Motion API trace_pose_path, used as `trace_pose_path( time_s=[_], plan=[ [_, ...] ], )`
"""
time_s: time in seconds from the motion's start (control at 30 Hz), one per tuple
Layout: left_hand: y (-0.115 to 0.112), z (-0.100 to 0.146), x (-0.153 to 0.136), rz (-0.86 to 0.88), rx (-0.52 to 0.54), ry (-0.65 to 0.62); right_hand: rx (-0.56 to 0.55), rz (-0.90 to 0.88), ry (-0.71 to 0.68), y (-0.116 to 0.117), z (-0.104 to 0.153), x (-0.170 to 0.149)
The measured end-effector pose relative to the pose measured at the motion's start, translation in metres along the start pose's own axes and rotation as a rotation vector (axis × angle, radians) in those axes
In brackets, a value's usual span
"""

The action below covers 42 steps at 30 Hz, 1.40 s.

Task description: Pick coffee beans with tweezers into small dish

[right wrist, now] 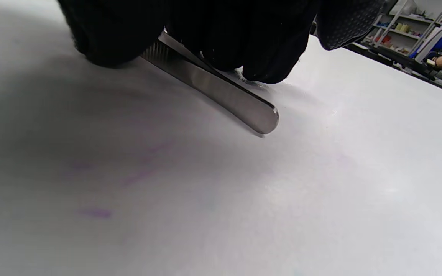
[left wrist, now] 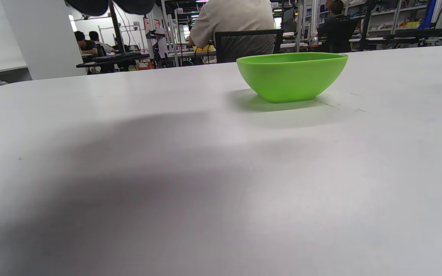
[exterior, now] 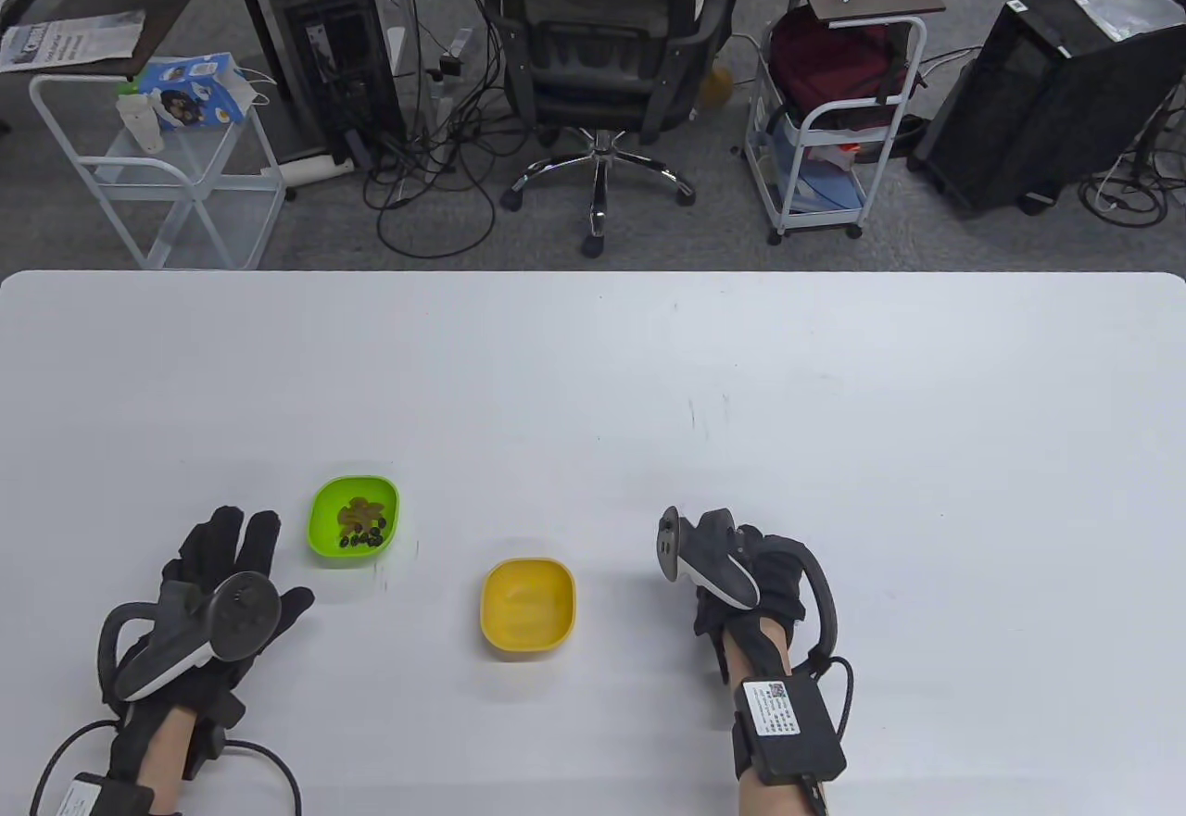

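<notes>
A green bowl (exterior: 355, 520) holds dark coffee beans (exterior: 362, 537) and some tan pieces; it also shows in the left wrist view (left wrist: 291, 76). An empty yellow dish (exterior: 527, 607) sits to its right. My left hand (exterior: 264, 566) lies open and flat on the table just left of the green bowl, holding nothing. My right hand (exterior: 718, 575) is curled to the right of the yellow dish. In the right wrist view its fingers (right wrist: 267, 50) grip metal tweezers (right wrist: 228, 96) low against the table, the blunt end pointing out. The tweezers are hidden in the table view.
The white table (exterior: 649, 371) stretches far beyond the two dishes. An office chair (exterior: 602, 47) and two carts (exterior: 834, 112) stand on the floor past the table's far edge.
</notes>
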State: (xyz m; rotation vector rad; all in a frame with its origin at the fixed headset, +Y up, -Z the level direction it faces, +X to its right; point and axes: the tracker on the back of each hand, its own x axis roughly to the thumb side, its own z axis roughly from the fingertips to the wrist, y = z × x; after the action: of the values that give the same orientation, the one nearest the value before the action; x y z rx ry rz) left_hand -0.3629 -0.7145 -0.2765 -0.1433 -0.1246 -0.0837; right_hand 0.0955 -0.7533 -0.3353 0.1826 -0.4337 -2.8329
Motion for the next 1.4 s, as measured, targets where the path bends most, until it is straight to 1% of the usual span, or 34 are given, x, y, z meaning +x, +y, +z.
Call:
trace_pose_path(
  time_s=[0.3,0.47,1.13,1.3,1.33,1.4],
  plan=[
    [-0.002,-0.001,0.004,-0.013,-0.012,-0.015,-0.019,0.017,0.013,-0.002,0.0,0.001],
    [-0.001,0.0,0.004,-0.007,-0.004,-0.016,-0.048,0.056,0.019,-0.002,-0.001,0.005],
    [-0.001,-0.001,0.003,-0.003,-0.007,-0.013,-0.012,0.027,0.008,-0.002,-0.004,0.004],
    [-0.001,-0.001,0.003,-0.005,-0.013,-0.011,-0.033,-0.01,-0.018,-0.011,0.0,0.003],
    [-0.001,-0.001,0.003,-0.006,-0.014,-0.011,-0.012,-0.026,-0.032,-0.014,0.001,0.002],
    [-0.001,-0.001,0.003,-0.006,-0.014,-0.011,-0.048,-0.052,-0.049,-0.02,0.005,0.001]
  ],
)
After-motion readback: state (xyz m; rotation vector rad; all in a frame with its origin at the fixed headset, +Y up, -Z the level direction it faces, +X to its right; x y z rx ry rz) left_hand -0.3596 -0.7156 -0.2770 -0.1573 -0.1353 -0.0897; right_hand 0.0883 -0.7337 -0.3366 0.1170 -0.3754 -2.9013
